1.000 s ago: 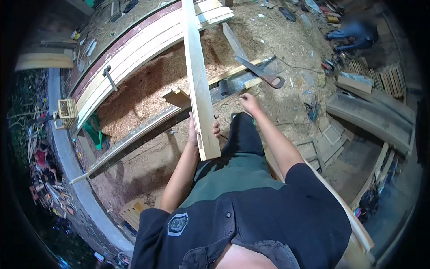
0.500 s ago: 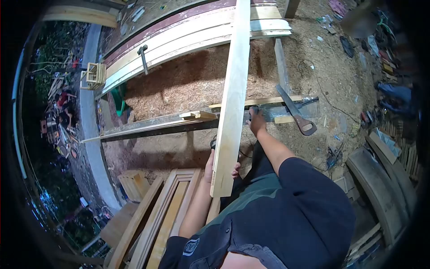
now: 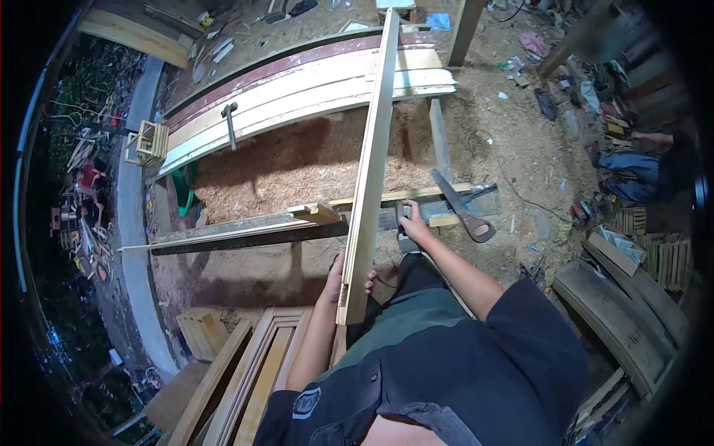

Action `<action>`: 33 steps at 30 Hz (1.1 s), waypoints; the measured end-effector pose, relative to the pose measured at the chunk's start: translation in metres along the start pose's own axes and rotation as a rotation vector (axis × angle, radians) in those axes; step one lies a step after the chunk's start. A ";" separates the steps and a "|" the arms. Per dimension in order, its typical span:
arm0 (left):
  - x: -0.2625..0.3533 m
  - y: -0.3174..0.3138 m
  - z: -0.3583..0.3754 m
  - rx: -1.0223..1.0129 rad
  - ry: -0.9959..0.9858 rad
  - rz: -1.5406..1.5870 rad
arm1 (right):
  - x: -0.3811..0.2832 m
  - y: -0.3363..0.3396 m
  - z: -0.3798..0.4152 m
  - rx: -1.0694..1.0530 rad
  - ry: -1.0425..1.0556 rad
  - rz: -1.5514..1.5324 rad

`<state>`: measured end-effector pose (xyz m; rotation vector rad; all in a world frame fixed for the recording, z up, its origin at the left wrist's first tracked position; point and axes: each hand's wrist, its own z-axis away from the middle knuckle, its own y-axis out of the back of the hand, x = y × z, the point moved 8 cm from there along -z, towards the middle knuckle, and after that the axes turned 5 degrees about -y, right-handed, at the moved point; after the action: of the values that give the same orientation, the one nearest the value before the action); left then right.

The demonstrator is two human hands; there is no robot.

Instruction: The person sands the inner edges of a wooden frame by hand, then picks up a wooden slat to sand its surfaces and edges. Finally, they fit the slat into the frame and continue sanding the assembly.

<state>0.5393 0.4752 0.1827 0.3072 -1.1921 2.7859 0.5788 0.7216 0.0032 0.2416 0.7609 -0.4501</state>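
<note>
A long wooden board [image 3: 364,201] stretches away from my body, turned so that its narrow edge shows. My left hand [image 3: 336,281] is wrapped around its near end, thumb side on the left and fingertips on the right. To the right of the board, my right hand [image 3: 416,225] is over the low bench [image 3: 387,218], fingers curled around something dark that I cannot make out. A handsaw [image 3: 462,208] lies across the bench's right end, right of that hand. Short wood pieces [image 3: 318,214] rest on the bench left of the board.
Painted planks [image 3: 297,102] lie across the far side, with a hammer [image 3: 230,125] on them. Wooden frames [image 3: 256,372] lean at the lower left. Another person [image 3: 636,171] is at the right edge. A cable [image 3: 509,175] crosses the sawdust-covered ground.
The board has been rolled from its broad face toward its edge, and its far end has shifted left. My right hand has moved slightly down and left, nearer to me. The view has shifted.
</note>
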 end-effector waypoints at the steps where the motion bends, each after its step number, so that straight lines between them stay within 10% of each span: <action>1: -0.001 0.007 -0.004 0.011 0.009 -0.016 | -0.014 0.007 0.018 0.014 0.005 0.006; 10: 0.010 -0.026 0.001 -0.028 -0.076 -0.199 | -0.177 0.008 0.172 -0.147 0.554 -0.035; 33: -0.018 -0.041 -0.015 -0.294 -0.105 0.223 | -0.195 -0.005 0.219 0.113 0.990 0.664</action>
<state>0.5612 0.5144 0.1976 0.3141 -1.7353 2.7434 0.5854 0.6959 0.2951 0.8240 1.5410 0.3103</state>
